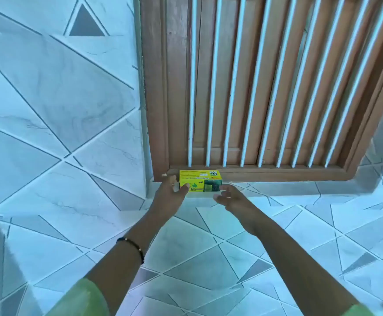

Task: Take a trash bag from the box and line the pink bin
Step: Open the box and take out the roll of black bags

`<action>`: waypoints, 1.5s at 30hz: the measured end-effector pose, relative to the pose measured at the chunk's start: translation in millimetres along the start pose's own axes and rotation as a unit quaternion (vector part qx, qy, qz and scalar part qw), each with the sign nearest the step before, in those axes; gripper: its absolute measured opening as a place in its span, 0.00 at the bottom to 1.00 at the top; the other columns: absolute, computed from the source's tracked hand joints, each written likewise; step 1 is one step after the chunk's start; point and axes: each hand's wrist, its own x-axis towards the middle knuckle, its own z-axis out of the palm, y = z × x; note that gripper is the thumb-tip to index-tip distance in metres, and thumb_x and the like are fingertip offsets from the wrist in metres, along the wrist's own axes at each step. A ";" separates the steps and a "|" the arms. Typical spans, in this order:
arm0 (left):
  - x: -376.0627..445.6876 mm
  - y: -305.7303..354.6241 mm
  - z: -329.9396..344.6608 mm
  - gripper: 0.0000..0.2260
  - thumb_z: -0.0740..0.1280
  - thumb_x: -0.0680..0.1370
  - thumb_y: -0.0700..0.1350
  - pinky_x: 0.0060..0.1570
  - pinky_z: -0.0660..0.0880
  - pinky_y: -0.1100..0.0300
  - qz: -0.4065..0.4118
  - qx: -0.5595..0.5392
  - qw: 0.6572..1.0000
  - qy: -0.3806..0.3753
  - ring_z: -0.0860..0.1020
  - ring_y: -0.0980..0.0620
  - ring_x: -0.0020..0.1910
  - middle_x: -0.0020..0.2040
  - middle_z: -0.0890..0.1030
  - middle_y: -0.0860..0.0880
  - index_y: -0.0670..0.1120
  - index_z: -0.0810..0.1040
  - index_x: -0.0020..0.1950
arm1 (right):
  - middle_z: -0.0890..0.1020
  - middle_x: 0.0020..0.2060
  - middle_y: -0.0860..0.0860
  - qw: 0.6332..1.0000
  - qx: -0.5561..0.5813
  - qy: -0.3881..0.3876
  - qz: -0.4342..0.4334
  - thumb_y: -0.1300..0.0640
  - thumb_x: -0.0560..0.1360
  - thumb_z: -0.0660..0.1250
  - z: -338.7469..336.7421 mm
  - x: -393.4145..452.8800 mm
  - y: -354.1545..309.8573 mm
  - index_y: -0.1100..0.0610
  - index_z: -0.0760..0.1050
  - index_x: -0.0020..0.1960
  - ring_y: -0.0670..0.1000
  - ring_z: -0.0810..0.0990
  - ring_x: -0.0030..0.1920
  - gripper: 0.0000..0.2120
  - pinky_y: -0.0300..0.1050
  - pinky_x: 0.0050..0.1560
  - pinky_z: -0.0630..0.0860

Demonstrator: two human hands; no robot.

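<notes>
Green sleeves [81, 297] nearest; left hand [169, 197] grips the yellow trash-bag box [200, 184] on the window sill [265, 173], right hand [229, 197] open beside it: steady both ends, lift level; pink bin unseen.

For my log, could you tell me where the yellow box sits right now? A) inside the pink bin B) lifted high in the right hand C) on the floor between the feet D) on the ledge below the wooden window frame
D: the box rests on the tiled ledge under the window frame, with the left hand at its left end.
</notes>
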 end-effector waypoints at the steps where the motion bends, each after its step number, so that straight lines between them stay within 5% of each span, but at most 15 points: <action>1: 8.4 -2.4 1.7 0.13 0.67 0.75 0.48 0.57 0.66 0.59 0.013 0.000 1.000 -0.002 0.72 0.53 0.57 0.54 0.75 0.53 0.46 0.73 0.57 | 0.70 0.60 0.49 1.000 0.000 0.012 -0.012 0.53 0.76 0.66 3.7 5.6 -1.0 0.54 0.66 0.68 0.52 0.69 0.64 0.22 0.46 0.62 0.65; 5: 45.2 -19.3 11.0 0.17 0.67 0.74 0.51 0.60 0.69 0.54 -0.019 0.019 0.999 -0.021 0.74 0.47 0.62 0.61 0.77 0.49 0.48 0.72 0.61 | 0.72 0.48 0.41 0.998 0.029 0.053 -0.025 0.59 0.77 0.64 6.0 37.5 -1.0 0.51 0.67 0.60 0.49 0.70 0.56 0.13 0.42 0.54 0.63; 10: 61.8 -33.8 23.6 0.25 0.68 0.73 0.51 0.58 0.70 0.56 -0.016 0.047 0.998 -0.029 0.76 0.48 0.58 0.59 0.78 0.49 0.42 0.66 0.65 | 0.77 0.60 0.52 0.999 0.035 0.035 -0.001 0.60 0.76 0.64 7.8 60.3 12.7 0.56 0.68 0.65 0.53 0.73 0.62 0.18 0.47 0.57 0.68; 13: 61.2 -39.9 35.2 0.20 0.69 0.73 0.45 0.53 0.71 0.58 -0.002 0.060 0.998 -0.026 0.77 0.47 0.55 0.56 0.80 0.48 0.42 0.68 0.61 | 0.78 0.60 0.53 0.999 0.039 0.038 0.002 0.60 0.75 0.65 8.3 65.8 16.0 0.56 0.70 0.62 0.54 0.74 0.62 0.16 0.50 0.62 0.68; 16: 54.7 -38.0 41.4 0.21 0.70 0.72 0.44 0.56 0.71 0.58 0.010 0.054 0.998 -0.015 0.77 0.47 0.58 0.58 0.80 0.47 0.46 0.70 0.64 | 0.80 0.55 0.51 0.997 0.055 0.047 -0.006 0.63 0.76 0.64 11.2 64.3 11.1 0.52 0.74 0.55 0.52 0.76 0.58 0.10 0.45 0.57 0.68; 19: 39.1 -36.2 42.3 0.24 0.69 0.71 0.46 0.59 0.72 0.56 0.029 0.017 0.999 0.003 0.77 0.48 0.58 0.59 0.79 0.48 0.48 0.69 0.66 | 0.80 0.46 0.49 0.993 0.085 0.083 -0.021 0.62 0.77 0.63 14.1 49.4 7.8 0.54 0.75 0.47 0.50 0.76 0.51 0.05 0.43 0.53 0.70; 24: -17.2 -36.8 47.2 0.30 0.68 0.72 0.50 0.67 0.68 0.49 0.021 -0.032 0.995 0.095 0.72 0.48 0.64 0.65 0.74 0.45 0.46 0.64 0.71 | 0.78 0.46 0.53 0.958 0.255 0.105 0.073 0.60 0.77 0.63 14.3 10.3 22.5 0.57 0.70 0.43 0.59 0.77 0.50 0.05 0.57 0.56 0.73; 29: -75.7 -23.1 65.9 0.28 0.69 0.75 0.47 0.63 0.71 0.51 -0.030 -0.223 0.965 0.133 0.72 0.65 0.61 0.65 0.73 0.52 0.56 0.61 0.71 | 0.79 0.41 0.59 0.948 0.298 0.090 0.066 0.67 0.74 0.65 11.9 -38.6 37.7 0.59 0.70 0.43 0.59 0.78 0.42 0.06 0.47 0.46 0.76; 32: -107.8 -19.5 75.9 0.25 0.69 0.75 0.44 0.49 0.77 0.52 -0.095 -0.349 0.924 0.126 0.73 0.50 0.66 0.64 0.75 0.48 0.65 0.64 0.65 | 0.77 0.46 0.58 0.954 0.287 0.080 0.040 0.67 0.72 0.68 5.8 -70.4 49.7 0.59 0.71 0.47 0.58 0.78 0.44 0.08 0.48 0.49 0.75; 36: -152.2 -11.3 86.8 0.25 0.69 0.75 0.42 0.48 0.77 0.52 -0.110 -0.386 0.903 0.153 0.73 0.41 0.66 0.64 0.74 0.42 0.62 0.65 0.64 | 0.78 0.47 0.59 0.959 0.274 0.059 0.033 0.64 0.72 0.69 -5.7 -112.2 60.6 0.60 0.73 0.48 0.55 0.79 0.42 0.08 0.47 0.49 0.76; 45: -235.1 10.9 88.7 0.24 0.64 0.77 0.36 0.46 0.81 0.50 -0.109 -0.422 0.880 0.188 0.79 0.47 0.42 0.54 0.76 0.40 0.55 0.64 0.68 | 0.81 0.48 0.68 0.974 0.221 0.025 0.042 0.64 0.71 0.71 -21.5 -197.8 68.0 0.59 0.75 0.37 0.59 0.82 0.44 0.06 0.54 0.54 0.78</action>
